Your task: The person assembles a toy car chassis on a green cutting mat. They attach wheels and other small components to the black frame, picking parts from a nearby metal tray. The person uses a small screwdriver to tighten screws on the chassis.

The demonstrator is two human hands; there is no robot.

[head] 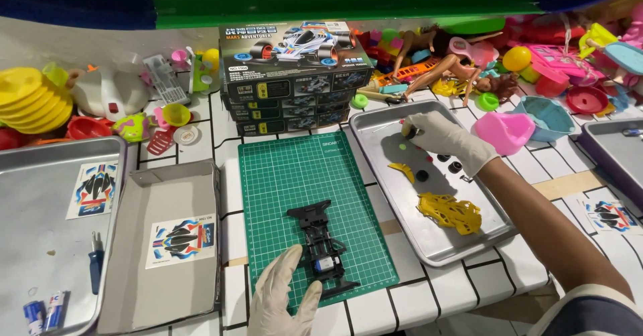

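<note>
Your left hand [284,296], in a pale glove, rests on the green cutting mat [311,209] at its near edge, fingers spread wide and holding nothing, the thumb just beside the black toy car chassis [323,250]. The chassis lies lengthwise near the middle of the mat, with a small silver and blue motor seated toward its near end.

Your right hand [445,138], also gloved, reaches into the metal tray [408,229] to the right of the mat. Its fingers are pinched narrow on a small dark piece [410,132] near the tray's far edge; what the piece is, you cannot tell from here. In the same tray lie a yellow car body shell [452,213], a smaller yellow part [402,170] and a few small black wheels [422,174].

Beyond the mat stands a stack of toy car boxes [295,75]. To the left, an open cardboard box lid [161,242] holds a sticker sheet [181,241], and another metal tray [40,242] carries a second sticker sheet, a blue-handled tool [96,262] and batteries [43,311]. All of this sits on the white tiled counter [429,289].
</note>
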